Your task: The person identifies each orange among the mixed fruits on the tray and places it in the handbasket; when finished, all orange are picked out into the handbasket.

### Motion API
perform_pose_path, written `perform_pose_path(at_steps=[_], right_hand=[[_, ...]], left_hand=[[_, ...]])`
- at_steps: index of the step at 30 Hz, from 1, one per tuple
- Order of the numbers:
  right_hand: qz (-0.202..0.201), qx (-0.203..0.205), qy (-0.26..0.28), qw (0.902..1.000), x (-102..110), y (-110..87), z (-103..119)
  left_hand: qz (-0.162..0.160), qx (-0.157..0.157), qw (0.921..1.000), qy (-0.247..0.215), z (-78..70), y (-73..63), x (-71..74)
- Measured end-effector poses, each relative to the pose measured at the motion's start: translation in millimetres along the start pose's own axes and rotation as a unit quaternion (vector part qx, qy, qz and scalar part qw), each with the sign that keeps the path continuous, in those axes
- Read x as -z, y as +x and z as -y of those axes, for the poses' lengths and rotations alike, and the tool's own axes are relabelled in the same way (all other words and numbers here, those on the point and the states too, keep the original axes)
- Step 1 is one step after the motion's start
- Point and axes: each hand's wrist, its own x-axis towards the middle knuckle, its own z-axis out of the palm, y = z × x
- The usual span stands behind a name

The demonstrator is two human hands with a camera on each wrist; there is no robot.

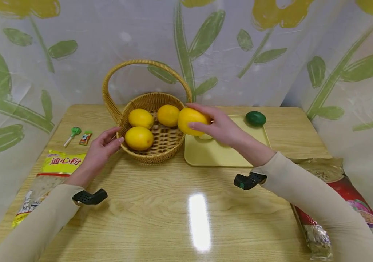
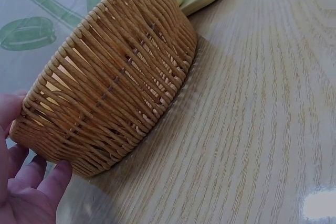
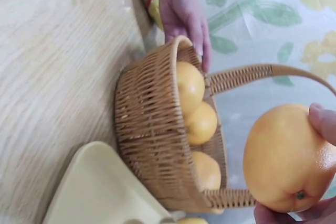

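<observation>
My right hand (image 1: 219, 123) grips a yellow-orange fruit that looks like an orange (image 3: 289, 156), its green stem end showing in the right wrist view. It is held up at the right rim of a round wicker basket (image 2: 113, 72) with a tall arched handle. Inside lie three similar fruits: one at the back left (image 1: 141, 118), one at the front left (image 1: 139, 138) and one at the back right (image 1: 168, 115). My left hand (image 1: 102, 147) holds the basket's left rim, thumb at the edge and fingers against the outer side.
A pale yellow tray (image 1: 219, 154) sits right of the basket, partly hidden by my right arm, with pale round items on it. A dark green oval fruit (image 1: 256, 118) lies at its back corner. Left are a lollipop (image 1: 72, 136), a small candy packet (image 1: 86, 138) and a pasta bag (image 1: 60, 163); right, a red foil bag (image 1: 350, 193).
</observation>
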Motion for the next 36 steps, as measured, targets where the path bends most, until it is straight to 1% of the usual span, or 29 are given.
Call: perform_pose_path(at_steps=[5, 7, 12, 15, 19, 24, 30, 36], right_hand=[[0.016, -0.027, -0.038, 0.9988, -9, 15.4, 11], [0.020, -0.023, -0.049, 0.9983, -13, 23.6, 15], [0.033, -0.018, -0.075, 0.9965, -24, 45.2, 23], [0.041, -0.015, -0.102, 0.9938, -30, 58.0, 23], [0.046, -0.013, -0.122, 0.9913, -35, 73.2, 22], [0.052, -0.026, -0.117, 0.9915, -40, 89.7, 17], [0.075, -0.032, -0.105, 0.9911, -44, 107.8, 10], [0.096, -0.067, -0.070, 0.9906, -47, 118.8, 6]], left_hand=[[-0.002, 0.003, 1.0000, 0.009, -0.3, 0.1, -1.7], [-0.001, 0.005, 0.9999, 0.010, -0.7, -0.1, -1.9], [0.004, -0.001, 1.0000, 0.000, -2.4, 0.1, -2.2], [0.005, -0.001, 1.0000, -0.003, -3.0, 0.8, -2.8], [0.004, 0.003, 1.0000, 0.003, -2.7, 1.3, -2.3], [0.002, 0.007, 0.9999, 0.013, -2.9, 0.0, -0.7], [0.000, 0.012, 0.9999, 0.009, -2.3, -0.5, -0.1], [-0.002, 0.008, 0.9999, 0.007, -2.2, -3.0, 2.0]])
